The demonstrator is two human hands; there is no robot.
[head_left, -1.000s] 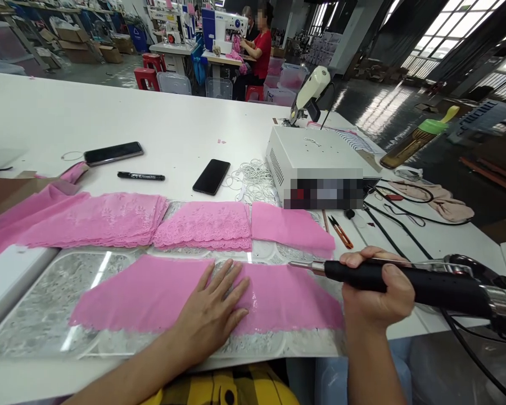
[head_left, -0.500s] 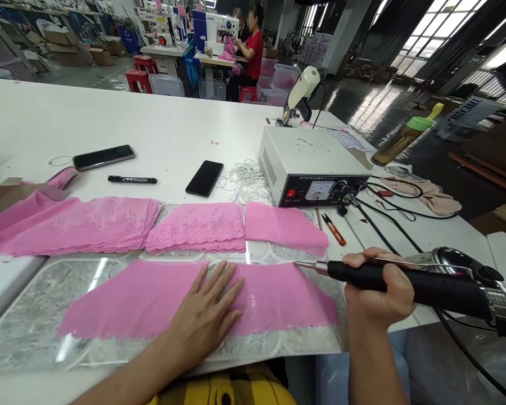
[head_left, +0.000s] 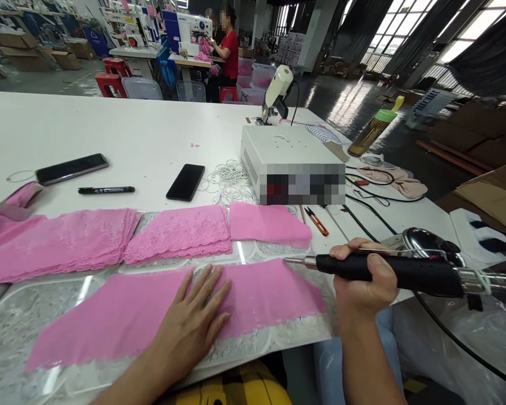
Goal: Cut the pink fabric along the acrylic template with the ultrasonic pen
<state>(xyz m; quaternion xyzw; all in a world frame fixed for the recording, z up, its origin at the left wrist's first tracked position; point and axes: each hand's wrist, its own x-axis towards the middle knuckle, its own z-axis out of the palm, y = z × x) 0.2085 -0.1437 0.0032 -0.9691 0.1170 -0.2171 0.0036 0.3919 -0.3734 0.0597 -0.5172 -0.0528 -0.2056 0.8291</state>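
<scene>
A pink fabric piece (head_left: pixel 270 298) lies flat on the clear plastic sheet (head_left: pixel 8 332) before me. My left hand (head_left: pixel 194 320) rests palm down on its middle, fingers stretched and slightly spread. In my right hand (head_left: pixel 365 281) is a black-handled ultrasonic welding gun (head_left: pixel 421 274), its thin metal tip pointing left. That tip meets the upper edge of the fabric, right of my left hand. Behind it lie a plain pink piece (head_left: pixel 265 222), a stack of scalloped lace pieces (head_left: pixel 181 233) and a longer lace stack (head_left: pixel 67 239).
A grey-white power box (head_left: pixel 290 146) stands behind the fabric, with cables at its right. Around it are orange thread snips (head_left: pixel 317 222), tangled white cord (head_left: pixel 234 183), two phones (head_left: pixel 185 181), a marker (head_left: pixel 106 190) and a bottle (head_left: pixel 373 132). A co-worker (head_left: pixel 227 53) sits at a sewing machine beyond.
The whole view has shifted, so things sit farther left in it. My left hand stays flat on the fabric, and the gun's tip remains at its upper edge.
</scene>
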